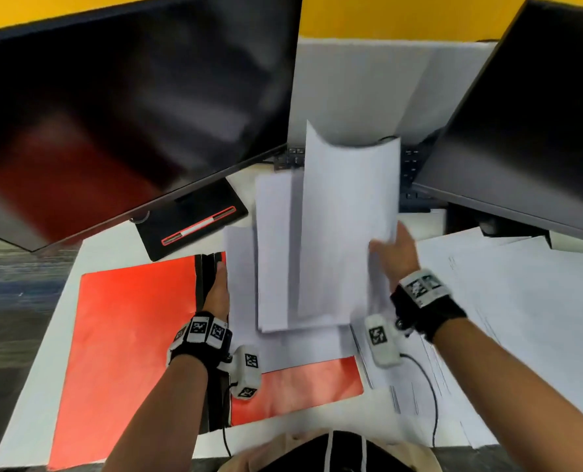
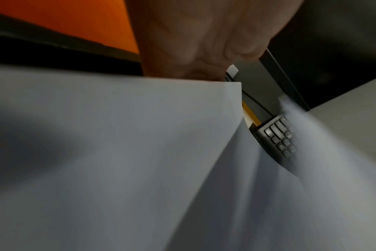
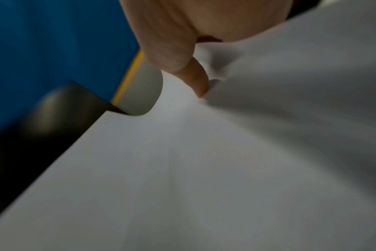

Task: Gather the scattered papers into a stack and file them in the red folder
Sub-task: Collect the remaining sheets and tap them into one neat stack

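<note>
**A:** Start at the fingers. What has the right hand [image 1: 395, 253] got?

**B:** Its thumb [image 3: 196, 79] and the fingers behind are pinched on a sheaf of white papers [image 1: 337, 233], lifted off the table and bowed, the top edge curling toward the upper middle of the frame. The sheaf's long axis runs from the frame's bottom to its top, and the hand grips its right edge, about midway along.

**A:** And the left hand [image 1: 217, 291]?

**B:** It lies at the left edge of the sheets, along the folder's black spine [image 1: 208, 267]. Its fingers are tucked behind paper in both views, so I cannot tell how far they are curled or whether they grip.

**A:** Where's the red folder [image 1: 130, 335]?

**B:** Open flat on the table [image 1: 38, 386], lower left to centre, directly under the lifted sheaf. The right flap already carries a few sheets. So the papers go straight down from the fingers, I'd judge.

**A:** Materials?

**B:** Thin, limp, matte paper that buckles where pinched; the folder looks like smooth card. More printed sheets [image 1: 521, 301] lie loose at the right, nearer the right hand, below a dark monitor [image 1: 521, 114].
</note>
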`<state>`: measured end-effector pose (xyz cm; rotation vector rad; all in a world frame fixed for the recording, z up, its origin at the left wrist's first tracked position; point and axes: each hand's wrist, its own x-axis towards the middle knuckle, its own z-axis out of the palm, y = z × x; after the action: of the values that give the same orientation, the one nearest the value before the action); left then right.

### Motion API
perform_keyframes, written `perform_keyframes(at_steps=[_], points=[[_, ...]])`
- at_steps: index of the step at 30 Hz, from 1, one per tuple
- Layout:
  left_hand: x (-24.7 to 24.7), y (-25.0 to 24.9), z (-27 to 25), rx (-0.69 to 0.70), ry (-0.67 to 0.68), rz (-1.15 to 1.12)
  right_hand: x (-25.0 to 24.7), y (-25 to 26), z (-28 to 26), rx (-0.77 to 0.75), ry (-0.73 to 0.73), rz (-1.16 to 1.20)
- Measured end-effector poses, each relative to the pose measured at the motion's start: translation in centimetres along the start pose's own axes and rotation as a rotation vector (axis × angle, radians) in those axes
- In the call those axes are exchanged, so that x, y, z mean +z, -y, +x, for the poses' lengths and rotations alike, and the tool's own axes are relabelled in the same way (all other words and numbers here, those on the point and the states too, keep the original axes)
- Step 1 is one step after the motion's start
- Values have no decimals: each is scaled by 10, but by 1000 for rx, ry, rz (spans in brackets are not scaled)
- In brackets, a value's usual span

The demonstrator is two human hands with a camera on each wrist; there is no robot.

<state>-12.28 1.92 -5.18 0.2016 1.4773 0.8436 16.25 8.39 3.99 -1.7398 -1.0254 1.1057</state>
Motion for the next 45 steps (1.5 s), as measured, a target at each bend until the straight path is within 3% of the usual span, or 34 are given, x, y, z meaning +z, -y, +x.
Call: perform_keyframes(at_steps=[4,9,12,19,23,28,36,45], points=[[1,-2,-4,13,31,43,27,-45,-17,113,98,-343],[7,-8,-8,172,12,133,42,-53,-17,226,94,-562],[0,0,7,214,-28,162,45,-51,-12,188,95,-791],[9,0,-6,305,9,214,59,-59,-30,60,511,-831],[8,4,-4,327,-24,252,56,-63,-33,-4,573,-860],[11,2,-17,387,2,135,27,-62,-24,20,509,-708],[36,4,-43,450,-9,-2,-62,-68,-5,32,232,-458],[136,34,-62,448,87,-22,-200,-109,30,244,-26,-577]])
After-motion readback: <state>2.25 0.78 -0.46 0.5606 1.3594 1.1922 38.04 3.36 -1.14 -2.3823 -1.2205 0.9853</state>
